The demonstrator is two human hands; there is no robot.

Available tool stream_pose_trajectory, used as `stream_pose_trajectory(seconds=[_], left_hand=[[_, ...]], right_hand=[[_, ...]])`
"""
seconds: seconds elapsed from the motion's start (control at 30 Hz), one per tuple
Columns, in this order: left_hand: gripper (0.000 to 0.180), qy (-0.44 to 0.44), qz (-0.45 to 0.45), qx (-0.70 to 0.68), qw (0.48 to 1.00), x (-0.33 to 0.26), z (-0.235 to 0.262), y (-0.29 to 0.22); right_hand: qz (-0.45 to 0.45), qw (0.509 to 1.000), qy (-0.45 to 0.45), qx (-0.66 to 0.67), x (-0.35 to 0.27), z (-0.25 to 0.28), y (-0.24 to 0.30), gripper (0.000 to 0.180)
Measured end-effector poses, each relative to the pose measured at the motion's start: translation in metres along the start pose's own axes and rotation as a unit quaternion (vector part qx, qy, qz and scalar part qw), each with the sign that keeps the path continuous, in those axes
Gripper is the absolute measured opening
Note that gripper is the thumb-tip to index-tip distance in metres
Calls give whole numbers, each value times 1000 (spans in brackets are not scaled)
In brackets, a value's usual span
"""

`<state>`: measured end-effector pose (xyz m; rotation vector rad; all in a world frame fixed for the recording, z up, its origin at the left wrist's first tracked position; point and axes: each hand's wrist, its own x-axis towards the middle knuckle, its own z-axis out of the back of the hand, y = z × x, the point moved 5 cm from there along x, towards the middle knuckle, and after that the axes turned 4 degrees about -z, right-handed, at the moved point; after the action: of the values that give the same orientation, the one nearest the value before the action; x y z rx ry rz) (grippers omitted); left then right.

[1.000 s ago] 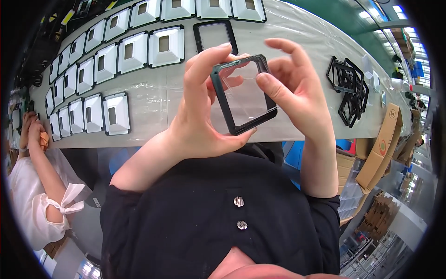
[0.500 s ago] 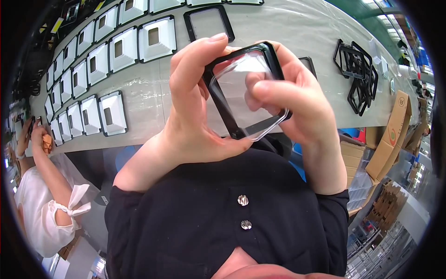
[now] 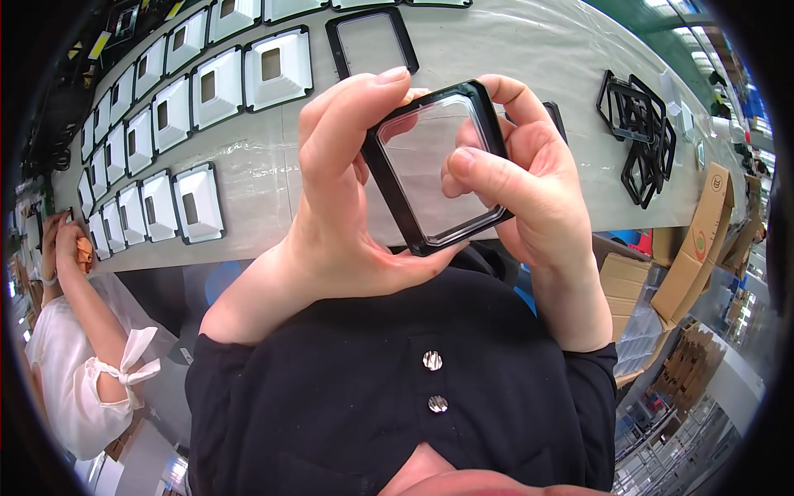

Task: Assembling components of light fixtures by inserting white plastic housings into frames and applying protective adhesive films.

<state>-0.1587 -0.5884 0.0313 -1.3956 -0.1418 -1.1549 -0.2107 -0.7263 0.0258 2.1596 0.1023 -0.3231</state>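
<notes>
The left hand (image 3: 347, 207) is gripping a black rectangular frame (image 3: 434, 165) with a clear pane in it, thumb under the lower edge and fingers wrapping over the upper left corner. The right hand (image 3: 529, 182) is grasping the same frame from the right, its thumb pressing on the clear pane and its forefinger hooking over the top right corner. The frame is being held tilted in the centre of the picture, above the worktable (image 3: 529, 58) and not touching it.

Judged from the grip, the step in hand is seating or checking the pane within the frame. The next move probably calls for even thumb pressure along the pane edge while the left hand is steadying the frame.

White square trays (image 3: 198, 202) are lying in rows at the upper left. A loose pile of black frames (image 3: 641, 132) is sitting at the upper right, and another empty frame (image 3: 372, 41) is lying at top centre. A second person in white (image 3: 74, 372) is working at the lower left
</notes>
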Motion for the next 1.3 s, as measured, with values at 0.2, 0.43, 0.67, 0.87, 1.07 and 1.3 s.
stream_pose_trajectory(seconds=[0.2,0.43,0.67,0.87,1.07,1.3], left_hand=[[114,26,33,6,999,-7,1,2],[113,69,126,49,988,-30,6,28],[106,109,162,133,972,-37,12,36],[74,134,127,244,952,-35,13,28],[57,232,154,365,889,-39,31,11],[54,256,185,446,837,-42,82,-4]], right_hand=[[10,1000,-10,-21,6,1,-5,54],[305,729,-104,-604,1,-3,-7,60],[260,522,-28,-812,-11,-16,-45,43],[297,495,-41,-815,-3,-27,-48,35],[265,602,-38,-752,-30,-13,-28,33],[324,550,-231,-735,-79,71,58,25]])
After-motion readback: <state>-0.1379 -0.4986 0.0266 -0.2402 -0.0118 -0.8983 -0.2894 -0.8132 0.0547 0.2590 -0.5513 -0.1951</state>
